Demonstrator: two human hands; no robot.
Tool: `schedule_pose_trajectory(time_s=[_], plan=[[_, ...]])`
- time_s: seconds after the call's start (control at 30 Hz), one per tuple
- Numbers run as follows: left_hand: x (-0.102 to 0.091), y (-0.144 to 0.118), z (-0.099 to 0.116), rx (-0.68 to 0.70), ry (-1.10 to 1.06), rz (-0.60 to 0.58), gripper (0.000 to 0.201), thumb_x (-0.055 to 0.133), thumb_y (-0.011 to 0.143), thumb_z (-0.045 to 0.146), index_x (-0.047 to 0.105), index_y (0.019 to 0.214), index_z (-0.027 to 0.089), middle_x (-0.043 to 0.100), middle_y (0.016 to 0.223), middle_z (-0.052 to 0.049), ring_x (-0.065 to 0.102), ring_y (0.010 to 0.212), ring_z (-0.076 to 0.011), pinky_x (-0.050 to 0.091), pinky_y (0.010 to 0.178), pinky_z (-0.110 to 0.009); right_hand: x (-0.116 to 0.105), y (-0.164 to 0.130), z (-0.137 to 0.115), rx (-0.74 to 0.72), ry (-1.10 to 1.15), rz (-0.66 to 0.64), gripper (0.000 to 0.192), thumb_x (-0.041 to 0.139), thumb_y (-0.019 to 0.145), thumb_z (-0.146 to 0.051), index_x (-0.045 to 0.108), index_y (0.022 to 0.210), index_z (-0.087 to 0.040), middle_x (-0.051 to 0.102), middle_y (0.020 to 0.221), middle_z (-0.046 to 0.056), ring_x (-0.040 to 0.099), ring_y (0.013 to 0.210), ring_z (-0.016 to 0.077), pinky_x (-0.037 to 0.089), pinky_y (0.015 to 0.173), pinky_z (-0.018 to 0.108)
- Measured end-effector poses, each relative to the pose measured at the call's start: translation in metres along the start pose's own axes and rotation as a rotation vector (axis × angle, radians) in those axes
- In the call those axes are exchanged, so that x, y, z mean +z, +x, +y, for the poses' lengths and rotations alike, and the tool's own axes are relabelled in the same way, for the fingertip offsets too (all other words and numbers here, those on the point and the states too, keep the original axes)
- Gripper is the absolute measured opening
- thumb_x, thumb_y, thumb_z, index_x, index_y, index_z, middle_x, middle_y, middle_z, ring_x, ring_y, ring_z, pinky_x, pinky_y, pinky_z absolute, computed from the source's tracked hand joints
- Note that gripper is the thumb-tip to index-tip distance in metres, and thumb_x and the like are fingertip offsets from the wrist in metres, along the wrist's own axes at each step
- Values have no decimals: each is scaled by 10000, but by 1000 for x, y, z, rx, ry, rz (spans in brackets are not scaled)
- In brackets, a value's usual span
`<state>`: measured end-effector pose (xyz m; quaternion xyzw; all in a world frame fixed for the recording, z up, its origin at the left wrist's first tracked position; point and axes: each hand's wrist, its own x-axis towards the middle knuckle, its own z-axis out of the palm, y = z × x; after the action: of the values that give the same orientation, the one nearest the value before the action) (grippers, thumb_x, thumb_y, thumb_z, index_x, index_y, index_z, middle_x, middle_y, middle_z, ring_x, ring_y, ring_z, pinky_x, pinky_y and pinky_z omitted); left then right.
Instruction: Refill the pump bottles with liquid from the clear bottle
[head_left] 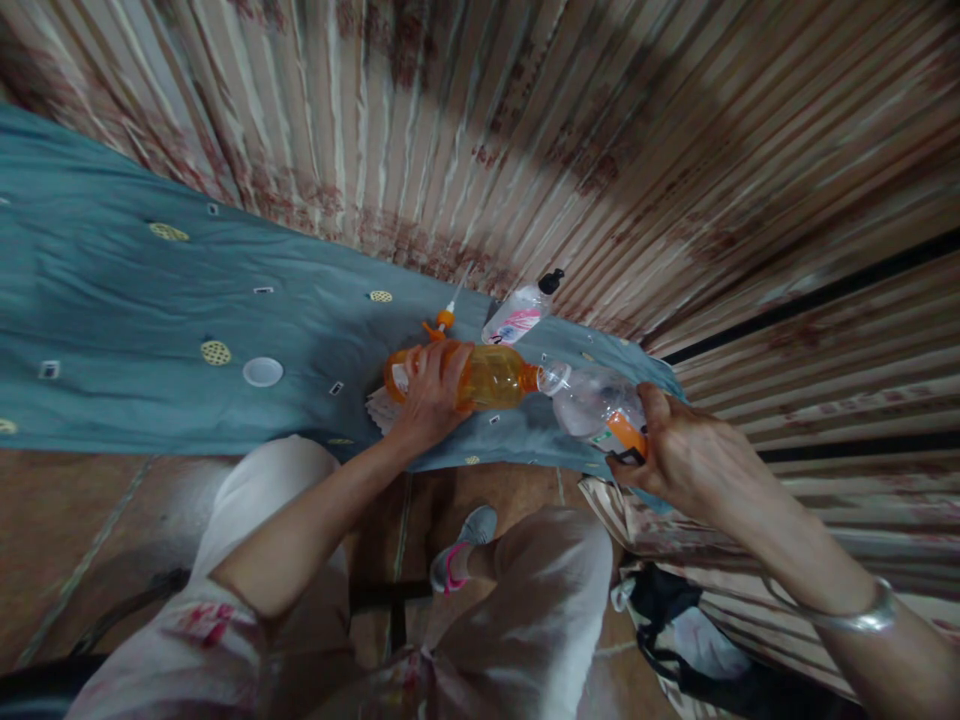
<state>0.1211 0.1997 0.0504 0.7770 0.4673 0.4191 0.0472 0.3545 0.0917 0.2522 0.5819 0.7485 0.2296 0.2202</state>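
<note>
Orange bottle (499, 378), centre of the frame, lies sideways, my left hand (435, 388) curled round its base end; my right hand (679, 445) grips the clear bottle (589, 398), centre-right, presumably keeping them mouth to mouth. Orange pump (444, 319) sits loose, just above.

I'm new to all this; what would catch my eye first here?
Probably the orange bottle, held on its side in the left hand, its neck at the mouth of a clear plastic bottle in the right hand. Just beyond the orange bottle, an orange pump top lies on the teal cloth, near a black-capped bottle. A silver bangle also stands out on the right forearm.
</note>
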Motion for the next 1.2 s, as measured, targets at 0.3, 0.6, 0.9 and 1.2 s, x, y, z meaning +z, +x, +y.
schedule_pose_trajectory(time_s=[0.3,0.6,0.9,1.2], plan=[[-2,1,2,-14,13,-10,783,765,726,305,407,1414,204,561,1355,-170,533,1270,-365,399,1066,-531,1,0,1,-9,1,4,407,667,795,-403,486,1043,-137,681,795,114,663,658,250,373,554,293],[-2,0,2,-3,27,-13,795,766,733,323,383,1421,208,558,1365,-168,528,1274,-356,394,1073,-533,3,-1,1,-13,-13,-12,420,665,800,-392,491,1064,-117,682,808,122,663,647,250,377,544,297],[-2,1,1,26,34,-11,796,778,728,313,390,1409,176,558,1357,-184,536,1266,-368,395,1069,-530,5,-2,2,-11,-20,6,446,689,787,-411,485,1058,-123,676,790,98,668,652,241,373,547,290],[-3,0,1,51,17,-16,793,748,740,293,358,1420,174,551,1366,-194,532,1258,-373,385,1067,-547,6,-3,1,-10,-28,5,461,677,785,-415,482,1075,-115,677,778,109,658,650,251,364,550,294]])
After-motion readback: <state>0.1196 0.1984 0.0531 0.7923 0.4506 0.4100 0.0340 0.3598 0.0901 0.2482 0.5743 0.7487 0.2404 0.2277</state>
